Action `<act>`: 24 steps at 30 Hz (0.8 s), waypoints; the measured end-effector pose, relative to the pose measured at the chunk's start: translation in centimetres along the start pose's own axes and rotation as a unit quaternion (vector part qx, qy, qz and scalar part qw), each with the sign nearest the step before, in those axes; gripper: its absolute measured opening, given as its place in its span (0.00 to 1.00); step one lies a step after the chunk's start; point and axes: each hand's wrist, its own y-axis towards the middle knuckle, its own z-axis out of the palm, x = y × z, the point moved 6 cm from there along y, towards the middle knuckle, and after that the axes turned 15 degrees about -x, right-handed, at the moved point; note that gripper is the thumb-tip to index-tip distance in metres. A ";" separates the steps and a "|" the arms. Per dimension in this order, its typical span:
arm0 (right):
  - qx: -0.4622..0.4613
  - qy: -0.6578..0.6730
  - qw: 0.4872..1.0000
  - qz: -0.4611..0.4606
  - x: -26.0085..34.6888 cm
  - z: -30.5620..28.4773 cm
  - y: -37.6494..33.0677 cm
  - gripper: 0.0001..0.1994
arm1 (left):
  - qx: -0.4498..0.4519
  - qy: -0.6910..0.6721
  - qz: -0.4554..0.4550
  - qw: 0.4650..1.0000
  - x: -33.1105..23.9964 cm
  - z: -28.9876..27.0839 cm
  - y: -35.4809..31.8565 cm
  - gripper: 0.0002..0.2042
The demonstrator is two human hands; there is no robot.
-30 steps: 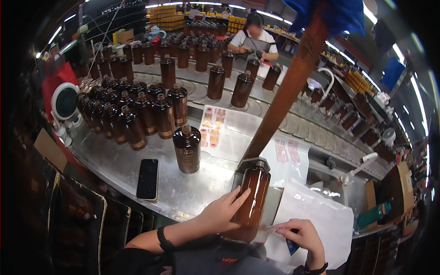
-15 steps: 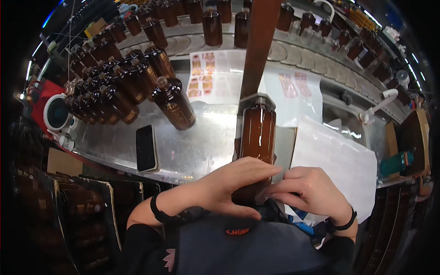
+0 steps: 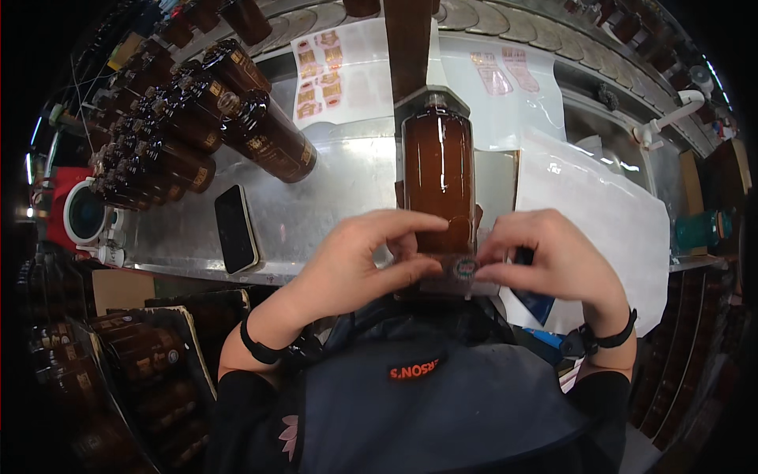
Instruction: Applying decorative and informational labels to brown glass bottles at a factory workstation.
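A brown glass bottle (image 3: 437, 170) lies in front of me, its neck away from me and its base toward my apron. At its near end is a small piece of clear film (image 3: 442, 278) with a round dark decal (image 3: 464, 269) on it. The thumb and fingertips of my right hand (image 3: 545, 257) pinch the film's right side, beside the decal. My left hand (image 3: 371, 253) reaches over the bottle's left side, index finger stretched and thumb apart from it. The left thumb tip is at the film's left edge; whether it presses there I cannot tell.
Many brown bottles (image 3: 189, 110) stand at the left, one gold-printed bottle (image 3: 272, 142) nearest. A phone (image 3: 236, 229) lies on the metal table (image 3: 347, 182). Decal sheets (image 3: 320, 75), white paper (image 3: 592, 213), a white tap (image 3: 671, 110) and a teal jar (image 3: 699, 231) surround the work. A post (image 3: 408, 47) rises behind.
My view has shifted, with bottle and table sitting higher in it. The left hand has drawn back from covering the bottle's near end, and the film with its round decal now shows between my hands.
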 end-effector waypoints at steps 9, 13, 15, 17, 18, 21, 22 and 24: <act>0.007 0.091 0.978 0.189 -5.5 0.1 1.7 0.07 | -0.080 0.079 -0.039 0.993 1.6 -1.0 1.6 0.08; 0.007 0.115 0.968 0.222 -6.4 0.8 1.5 0.07 | -0.067 -0.024 -0.108 0.992 3.2 -0.4 1.2 0.08; -0.008 0.123 0.969 0.212 -6.7 0.9 1.5 0.07 | -0.057 -0.053 -0.130 0.988 3.2 -0.2 1.3 0.08; -0.020 0.144 0.969 0.201 -6.9 1.0 1.5 0.08 | -0.049 -0.081 -0.150 0.984 3.3 -0.2 1.4 0.09; -0.030 0.161 0.968 0.188 -6.9 1.0 1.6 0.11 | -0.045 -0.085 -0.150 0.984 3.2 -0.3 1.4 0.09; -0.020 0.165 0.967 0.193 -6.8 0.9 1.6 0.10 | -0.036 -0.095 -0.156 0.982 3.4 -0.4 1.5 0.09; -0.021 0.168 0.966 0.194 -6.9 1.0 1.6 0.10 | -0.034 -0.103 -0.161 0.981 3.6 -0.4 1.5 0.09; -0.020 0.174 0.969 0.175 -6.8 1.0 1.8 0.10 | -0.031 -0.104 -0.158 0.982 3.8 -0.4 1.5 0.08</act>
